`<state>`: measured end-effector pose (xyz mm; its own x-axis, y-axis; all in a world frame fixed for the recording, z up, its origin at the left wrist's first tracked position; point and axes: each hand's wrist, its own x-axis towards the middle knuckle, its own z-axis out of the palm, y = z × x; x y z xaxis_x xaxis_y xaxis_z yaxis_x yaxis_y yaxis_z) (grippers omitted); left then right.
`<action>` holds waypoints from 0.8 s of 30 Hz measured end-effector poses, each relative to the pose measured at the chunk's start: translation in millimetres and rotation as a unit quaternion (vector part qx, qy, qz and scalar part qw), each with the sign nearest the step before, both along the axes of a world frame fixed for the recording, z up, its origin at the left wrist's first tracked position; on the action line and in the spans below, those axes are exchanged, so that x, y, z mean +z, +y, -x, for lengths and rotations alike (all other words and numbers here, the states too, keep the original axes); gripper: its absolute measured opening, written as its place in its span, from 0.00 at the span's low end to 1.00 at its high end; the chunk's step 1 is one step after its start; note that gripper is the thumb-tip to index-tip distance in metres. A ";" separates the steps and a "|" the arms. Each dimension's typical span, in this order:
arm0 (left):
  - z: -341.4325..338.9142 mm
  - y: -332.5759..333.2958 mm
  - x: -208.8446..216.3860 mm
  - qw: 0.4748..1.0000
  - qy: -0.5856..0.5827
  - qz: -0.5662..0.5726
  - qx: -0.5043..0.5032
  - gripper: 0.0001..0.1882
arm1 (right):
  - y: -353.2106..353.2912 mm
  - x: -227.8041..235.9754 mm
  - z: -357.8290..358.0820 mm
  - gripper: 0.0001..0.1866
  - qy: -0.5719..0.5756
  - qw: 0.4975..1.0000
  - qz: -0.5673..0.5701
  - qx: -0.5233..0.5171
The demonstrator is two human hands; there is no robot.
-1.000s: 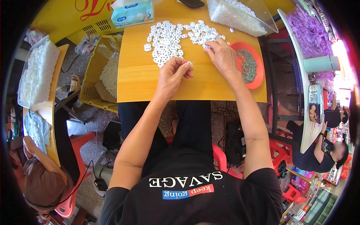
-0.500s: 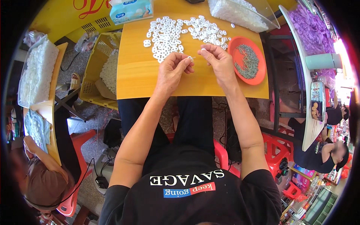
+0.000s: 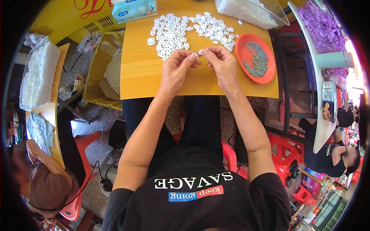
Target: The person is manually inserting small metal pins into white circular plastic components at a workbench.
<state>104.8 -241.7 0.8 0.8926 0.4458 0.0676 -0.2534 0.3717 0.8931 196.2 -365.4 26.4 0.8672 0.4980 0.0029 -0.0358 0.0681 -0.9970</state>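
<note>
My left hand (image 3: 178, 68) pinches a small white plastic piece (image 3: 195, 55) between thumb and forefinger; a thin metal pin seems to stick out of it. Close by on the right, my right hand (image 3: 221, 63) grips another small white piece (image 3: 200, 51) at its fingertips. The two pieces nearly meet above the wooden table; whether they touch, I cannot tell. Beyond my hands lie a left pile of white two-holed pieces (image 3: 169, 34) and a right pile of white pieces (image 3: 214, 29). Right of my right hand stands an orange-red plate (image 3: 266, 78) with many thin grey metal pins (image 3: 259, 63).
A tissue pack (image 3: 135, 9) and a clear bin of white pieces (image 3: 246, 13) stand at the table's far edge. Left of the table (image 3: 154, 82) is a yellow crate (image 3: 92, 86). Another person (image 3: 48, 181) sits at a side table on the left.
My right hand has moved left, bringing its white piece close to the one in my left hand. The left hand has hardly moved.
</note>
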 end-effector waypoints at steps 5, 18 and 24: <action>-0.3 1.3 -0.4 1.000 -0.006 0.019 -0.005 0.09 | -9.3 1.7 9.6 0.11 -0.060 0.997 0.055 0.009; 2.3 1.7 0.3 1.000 0.008 0.027 -0.008 0.07 | -6.4 8.8 13.4 0.12 0.040 0.999 -0.028 0.021; 2.3 2.1 1.3 0.999 0.020 0.029 -0.014 0.07 | -4.8 11.3 15.7 0.12 -0.005 1.000 -0.012 0.010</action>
